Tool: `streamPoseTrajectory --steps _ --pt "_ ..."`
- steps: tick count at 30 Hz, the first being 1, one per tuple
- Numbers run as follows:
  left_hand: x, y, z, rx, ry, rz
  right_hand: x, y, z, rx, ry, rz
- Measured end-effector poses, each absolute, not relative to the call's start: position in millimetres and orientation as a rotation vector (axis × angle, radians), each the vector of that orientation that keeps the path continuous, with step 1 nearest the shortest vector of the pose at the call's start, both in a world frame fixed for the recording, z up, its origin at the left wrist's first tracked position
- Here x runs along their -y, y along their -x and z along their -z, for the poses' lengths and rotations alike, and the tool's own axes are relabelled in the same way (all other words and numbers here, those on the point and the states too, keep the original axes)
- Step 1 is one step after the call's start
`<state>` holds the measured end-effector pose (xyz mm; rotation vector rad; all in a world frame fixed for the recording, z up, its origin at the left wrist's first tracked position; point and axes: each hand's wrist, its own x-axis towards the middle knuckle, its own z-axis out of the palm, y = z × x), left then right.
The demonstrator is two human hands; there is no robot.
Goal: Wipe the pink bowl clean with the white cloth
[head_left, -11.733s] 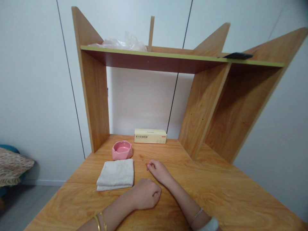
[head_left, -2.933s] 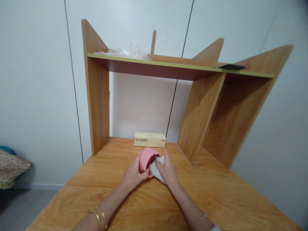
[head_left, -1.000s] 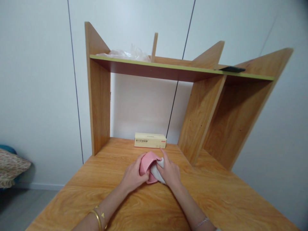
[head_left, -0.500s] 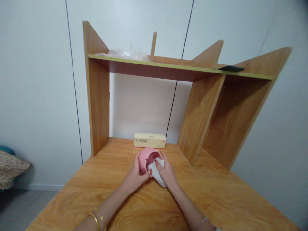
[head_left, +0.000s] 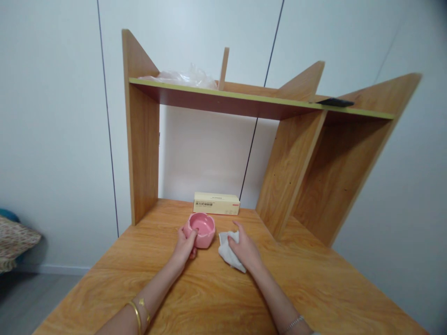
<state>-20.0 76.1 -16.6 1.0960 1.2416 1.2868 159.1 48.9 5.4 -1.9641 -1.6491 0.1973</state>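
Note:
A small pink bowl (head_left: 201, 227) with a notched rim sits upright, opening up, on the wooden desk (head_left: 223, 293). My left hand (head_left: 185, 245) grips its left side, thumb on the rim. Just right of the bowl my right hand (head_left: 246, 250) is closed on a crumpled white cloth (head_left: 227, 251) that rests on the desk. Bowl and cloth are a small gap apart.
A long beige box (head_left: 216, 203) lies at the back of the desk against the wall. A wooden shelf unit (head_left: 223, 93) rises over the desk, with a clear plastic bag (head_left: 181, 77) and a flat black object (head_left: 334, 102) on top. The right partition (head_left: 289, 167) stands near my right hand.
The bowl was held tilted with the cloth pressed inside it. Now it is upright and moved left, and my right hand has drawn the cloth out to the right.

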Motion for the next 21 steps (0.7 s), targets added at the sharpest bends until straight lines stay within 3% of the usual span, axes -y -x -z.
streamPoseTrajectory --steps 9,16,21 --pt "-77.6 23.4 15.1 -1.101 -0.927 -1.287 -25.9 -126.2 -6.8 1.898 1.86 -0.579" --pt "-74.3 25.6 14.6 -1.033 -0.982 -1.258 -32.2 -92.2 -51.0 1.852 1.862 -0.159" --pt "-72.6 23.9 11.0 -1.027 -1.029 -1.234 -66.5 -87.8 -55.1 1.804 2.035 -0.222"
